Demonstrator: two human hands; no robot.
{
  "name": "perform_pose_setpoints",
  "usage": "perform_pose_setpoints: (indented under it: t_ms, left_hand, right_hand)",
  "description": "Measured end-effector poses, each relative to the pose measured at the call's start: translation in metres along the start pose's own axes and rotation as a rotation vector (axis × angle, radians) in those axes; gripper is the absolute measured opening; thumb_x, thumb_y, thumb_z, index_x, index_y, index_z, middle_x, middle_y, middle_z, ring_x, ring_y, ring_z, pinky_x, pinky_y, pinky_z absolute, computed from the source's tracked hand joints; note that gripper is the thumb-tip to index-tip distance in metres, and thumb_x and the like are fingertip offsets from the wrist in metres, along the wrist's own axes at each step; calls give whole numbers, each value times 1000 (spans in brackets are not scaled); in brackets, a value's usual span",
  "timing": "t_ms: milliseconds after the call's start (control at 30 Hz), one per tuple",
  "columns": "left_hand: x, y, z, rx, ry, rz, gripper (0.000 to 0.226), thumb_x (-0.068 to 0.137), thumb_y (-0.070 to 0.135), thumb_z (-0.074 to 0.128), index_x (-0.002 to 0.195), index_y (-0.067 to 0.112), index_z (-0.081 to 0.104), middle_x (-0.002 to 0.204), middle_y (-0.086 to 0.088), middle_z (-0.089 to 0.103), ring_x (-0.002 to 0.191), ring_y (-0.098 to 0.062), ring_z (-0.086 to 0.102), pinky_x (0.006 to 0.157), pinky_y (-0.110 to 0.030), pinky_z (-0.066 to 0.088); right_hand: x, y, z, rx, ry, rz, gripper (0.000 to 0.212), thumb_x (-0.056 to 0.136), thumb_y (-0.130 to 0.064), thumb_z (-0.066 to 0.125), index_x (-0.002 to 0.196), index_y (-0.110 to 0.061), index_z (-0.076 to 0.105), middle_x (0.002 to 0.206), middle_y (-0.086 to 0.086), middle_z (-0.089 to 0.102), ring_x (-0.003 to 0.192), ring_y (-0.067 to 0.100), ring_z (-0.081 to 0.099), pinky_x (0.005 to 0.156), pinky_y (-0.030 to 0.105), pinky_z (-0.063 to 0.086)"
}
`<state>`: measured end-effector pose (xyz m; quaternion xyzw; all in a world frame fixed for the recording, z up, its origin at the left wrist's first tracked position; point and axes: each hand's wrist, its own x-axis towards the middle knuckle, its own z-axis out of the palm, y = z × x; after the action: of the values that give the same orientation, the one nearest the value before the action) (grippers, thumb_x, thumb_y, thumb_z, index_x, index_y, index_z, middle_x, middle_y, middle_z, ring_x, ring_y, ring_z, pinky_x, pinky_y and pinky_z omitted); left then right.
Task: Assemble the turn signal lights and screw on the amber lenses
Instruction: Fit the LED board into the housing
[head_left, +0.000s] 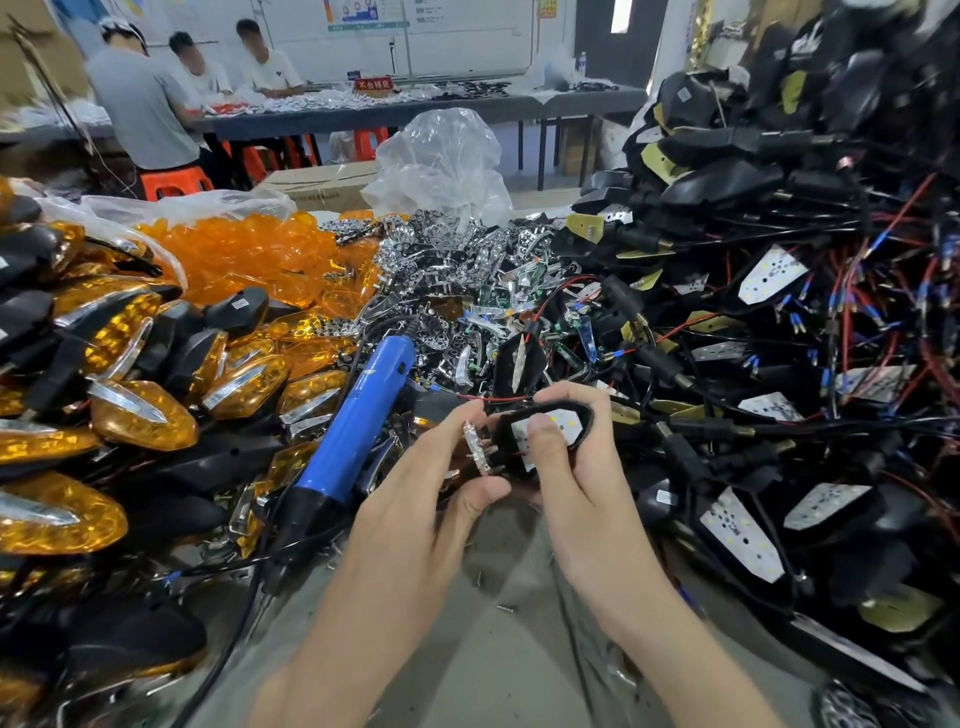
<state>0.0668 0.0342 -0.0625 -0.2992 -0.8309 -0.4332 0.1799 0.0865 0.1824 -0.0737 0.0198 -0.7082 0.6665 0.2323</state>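
My right hand (566, 467) grips a black turn-signal housing (582, 415) with a white LED board inside; the thumb lies across the board. My left hand (447, 483) pinches a chrome reflector piece (475, 447) on edge just left of the housing. A blue electric screwdriver (358, 415) lies tilted on the pile to the left of my hands. Loose amber lenses (249, 254) are heaped at the back left. Chrome reflectors (441, 249) are piled behind the screwdriver.
Finished amber-lensed lights (140, 415) fill the left side. A tall heap of black housings with red and blue wires (779, 312) fills the right. A clear plastic bag (441, 156) stands behind the piles. Three people sit at a far table (363, 114). Loose screws (504, 607) lie near my wrists.
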Motion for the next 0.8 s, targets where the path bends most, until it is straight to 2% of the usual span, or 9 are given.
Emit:
perform_pose_setpoints:
  t_ms: [67,200,300,433,500,567,700,800]
  left_hand:
    - [0,1,1,33,12,6,45,94,50,51,137,43,42,126,45,46,115,22,46,91,2,31]
    - [-1,4,6,71,51,-3,48,92,50,52,138,36,48,116,45,51,87,25,49,81,3,34]
    - [1,9,11,104,79,0,48,93,51,52,136,31,51,101,33,55,90,21,49,81,3,33]
    - [4,12,13,131,86,-7,48,94,46,53,136,23,56,92,18,61,86,5,55,77,-1,36]
    - [3,11,13,157,81,17,46,94,33,63,137,20,57,88,25,55,83,8,49,78,0,34]
    - [3,10,13,194,77,60,47,89,21,68,135,16,58,86,33,46,82,12,42,79,2,31]
    - [6,9,11,158,72,110,48,85,27,65,132,16,60,88,29,45,83,15,40,80,3,31]
    - [4,8,9,117,80,111,45,90,36,55,131,17,60,87,29,51,82,13,47,79,2,34]
  right_hand:
    - [-2,-1,1,-54,-9,-20,14,101,-39,43,110,-50,47,96,-14,68,90,19,64,88,58,50]
    - [-3,-2,2,-128,0,-48,17,101,-39,41,107,-54,44,92,-11,62,83,16,58,86,54,48]
    - [-3,-3,2,-147,3,-66,18,102,-39,40,106,-56,43,91,-20,62,82,9,57,84,47,49]
    - [-3,-1,0,-170,-2,-59,14,102,-42,39,108,-54,43,82,-14,64,74,10,56,70,40,44]
    - [-4,0,0,-191,-17,-57,13,102,-42,38,111,-52,43,71,-18,61,65,6,51,64,32,36]
    - [-3,1,-1,-190,-27,-41,15,101,-44,38,113,-51,44,71,-17,61,65,7,49,65,31,35]
    - [-3,-3,-2,-194,-41,-64,16,97,-49,37,111,-51,46,76,1,58,61,11,47,60,31,39]
    - [-3,-5,-2,-192,-48,-78,14,102,-43,40,111,-49,48,72,-3,57,59,7,46,57,20,37]
